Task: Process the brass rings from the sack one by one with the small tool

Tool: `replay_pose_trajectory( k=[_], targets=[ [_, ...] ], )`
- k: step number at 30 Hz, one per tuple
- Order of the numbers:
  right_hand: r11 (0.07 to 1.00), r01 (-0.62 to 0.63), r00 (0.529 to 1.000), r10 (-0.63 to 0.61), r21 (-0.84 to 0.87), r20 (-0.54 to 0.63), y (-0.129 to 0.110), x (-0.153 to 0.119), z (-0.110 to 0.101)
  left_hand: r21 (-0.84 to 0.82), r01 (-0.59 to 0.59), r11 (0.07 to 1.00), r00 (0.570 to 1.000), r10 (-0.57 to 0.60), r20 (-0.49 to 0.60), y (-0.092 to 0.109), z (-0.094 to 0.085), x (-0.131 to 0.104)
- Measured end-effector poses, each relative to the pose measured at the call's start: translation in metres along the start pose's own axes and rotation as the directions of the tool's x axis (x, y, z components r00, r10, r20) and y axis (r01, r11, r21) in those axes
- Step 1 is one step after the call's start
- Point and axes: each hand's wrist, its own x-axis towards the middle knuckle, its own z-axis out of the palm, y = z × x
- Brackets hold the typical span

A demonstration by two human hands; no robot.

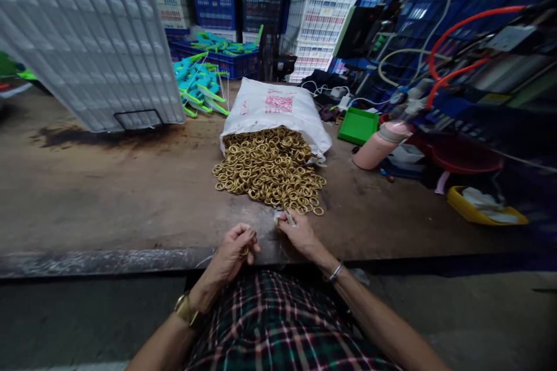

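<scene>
A heap of gold-coloured metal rings (270, 171) spills from the mouth of a white woven sack (278, 101) onto the table. My left hand (232, 250) is just over the table's front edge, its fingers curled in, with a bit of a gold-coloured ring (245, 252) showing among them. Close to the near side of the heap, my right hand (301, 236) pinches a small pale flat tool (290, 218). One ring (277, 222) shows at its fingertips, against a whitish patch on the table.
A tall grey ribbed plastic crate (100, 40) stands at the left. Turquoise and green plastic parts (200, 84) lie behind the table's middle. At the right are a green tray (358, 126), a pink bottle (378, 146) and a yellow tray (483, 208). Stacked crates (322, 23) line the back.
</scene>
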Motion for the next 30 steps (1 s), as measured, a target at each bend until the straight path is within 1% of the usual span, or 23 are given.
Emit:
replay_pose_trajectory(
  k=[1,3,6,9,12,14,16,19,22,26,28,30],
  targets=[
    [0.995,-0.021,0.998,0.016,0.094,0.063,-0.005,0.001,0.006,0.083,-0.037,0.996,0.999,0.039,-0.021,0.0,0.0,0.001],
    [0.966,-0.114,0.978,0.069,0.23,0.197,-0.015,0.001,0.017,0.213,-0.076,0.974,0.993,0.094,-0.074,0.001,-0.003,0.001],
    [0.904,-0.282,0.917,0.156,0.321,0.368,-0.027,0.0,0.025,0.281,-0.09,0.955,0.986,0.126,-0.111,0.002,-0.008,-0.002],
    [0.849,-0.367,0.868,0.164,0.381,0.47,-0.034,0.0,0.028,0.284,-0.092,0.954,0.991,0.116,-0.067,0.001,-0.009,-0.005],
    [0.792,-0.432,0.837,0.174,0.432,0.519,-0.037,0.0,0.03,0.321,-0.078,0.944,0.993,0.102,-0.06,-0.002,-0.007,-0.004],
    [0.768,-0.453,0.83,0.179,0.452,0.527,-0.037,0.0,0.032,0.348,-0.077,0.934,0.99,0.114,-0.088,-0.003,-0.005,-0.003],
    [0.779,-0.42,0.852,0.162,0.465,0.497,-0.034,0.0,0.034,0.353,-0.08,0.932,0.986,0.127,-0.11,-0.004,-0.004,-0.002],
    [0.857,-0.293,0.911,0.115,0.424,0.397,-0.028,-0.001,0.038,0.338,-0.07,0.939,0.985,0.119,-0.128,-0.003,-0.002,-0.001],
    [0.932,-0.175,0.945,0.068,0.317,0.32,-0.025,0.0,0.04,0.322,-0.048,0.946,0.988,0.093,-0.124,-0.004,-0.002,-0.001],
    [0.976,-0.079,0.961,0.021,0.203,0.274,-0.029,0.001,0.038,0.23,0.004,0.973,0.997,0.013,-0.071,-0.009,-0.005,0.0],
    [0.985,-0.055,0.963,0.008,0.166,0.268,-0.032,0.002,0.038,0.181,0.013,0.983,0.999,-0.004,-0.052,-0.012,-0.006,0.0],
    [0.985,-0.049,0.961,0.001,0.163,0.277,-0.034,0.001,0.038,0.146,0.026,0.989,0.998,-0.018,-0.058,-0.012,-0.006,0.001]
  ],
)
